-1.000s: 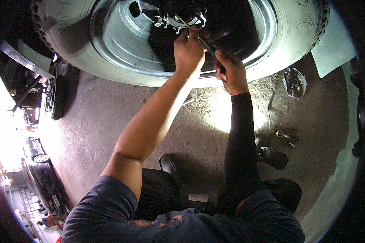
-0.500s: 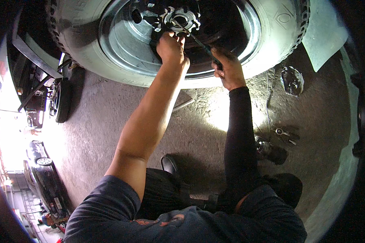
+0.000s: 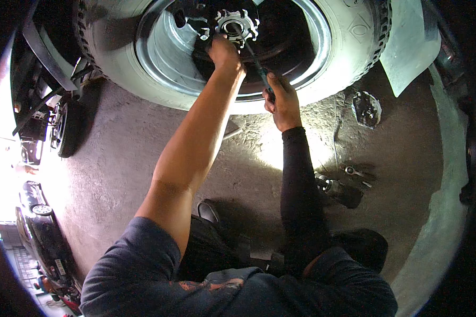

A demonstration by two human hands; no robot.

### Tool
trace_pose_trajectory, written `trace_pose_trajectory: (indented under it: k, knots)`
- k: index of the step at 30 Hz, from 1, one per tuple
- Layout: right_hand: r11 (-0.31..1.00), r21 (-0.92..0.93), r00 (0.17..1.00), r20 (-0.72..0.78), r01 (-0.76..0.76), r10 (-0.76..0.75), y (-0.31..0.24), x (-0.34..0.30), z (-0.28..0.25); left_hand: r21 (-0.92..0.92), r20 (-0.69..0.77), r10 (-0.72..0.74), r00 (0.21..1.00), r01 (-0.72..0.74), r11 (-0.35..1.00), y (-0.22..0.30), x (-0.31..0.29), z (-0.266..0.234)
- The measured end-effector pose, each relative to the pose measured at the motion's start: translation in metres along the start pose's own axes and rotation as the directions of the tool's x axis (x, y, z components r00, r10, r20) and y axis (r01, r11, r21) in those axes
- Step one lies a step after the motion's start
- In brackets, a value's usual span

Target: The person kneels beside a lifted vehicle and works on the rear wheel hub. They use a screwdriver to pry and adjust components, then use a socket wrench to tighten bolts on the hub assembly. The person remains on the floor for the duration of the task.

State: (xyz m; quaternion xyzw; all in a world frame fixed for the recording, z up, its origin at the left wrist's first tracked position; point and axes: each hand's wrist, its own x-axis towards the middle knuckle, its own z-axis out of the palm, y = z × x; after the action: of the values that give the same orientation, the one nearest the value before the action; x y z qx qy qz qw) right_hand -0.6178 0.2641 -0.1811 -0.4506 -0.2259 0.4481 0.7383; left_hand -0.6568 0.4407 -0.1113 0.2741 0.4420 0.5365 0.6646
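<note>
A big tyre (image 3: 111,68) on a shiny metal rim (image 3: 166,66) stands in front of me, with a notched round wheel hub (image 3: 243,20) showing in its opening. My left hand (image 3: 226,54) reaches into the rim, fingers bent together against the hub's lower edge; its fingertips are partly hidden, and what they pinch cannot be made out. My right hand (image 3: 284,102), below the rim's lower right, is wrapped round the handle of a screwdriver (image 3: 263,74). The screwdriver's long thin shaft slants up and left, its tip at the hub's centre.
On the floor at right lie a round container of small dark parts (image 3: 367,110), a ratchet (image 3: 354,171), a dark power tool (image 3: 344,194) and a thin cable (image 3: 335,132). A pale panel (image 3: 410,47) hangs beside the tyre. At left are another wheel (image 3: 62,129) and a dark car (image 3: 50,240).
My right hand has drawn slightly down and left with the screwdriver, whose shaft stands steeper now. My left hand stays at the hub's lower edge, shifted slightly. The whole view has shifted a little.
</note>
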Motion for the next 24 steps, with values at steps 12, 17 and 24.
trace_pose_trajectory:
  k: [12,17,24]
  knots:
    - [1.000,-0.012,0.928,-0.373,0.013,-0.016,0.093,-0.054,-0.002,0.183,0.125,0.134,0.983,-0.155,0.971,-0.018,0.012,-0.016]
    - [0.988,-0.100,0.874,-0.463,0.117,-0.150,0.119,-0.053,-0.005,0.198,0.296,0.384,0.875,-0.449,0.871,-0.002,-0.009,-0.045]
    - [0.934,-0.352,0.890,-0.445,-0.069,-0.102,0.197,-0.093,-0.009,0.515,0.640,0.481,0.600,-0.799,0.311,0.061,-0.007,-0.102]
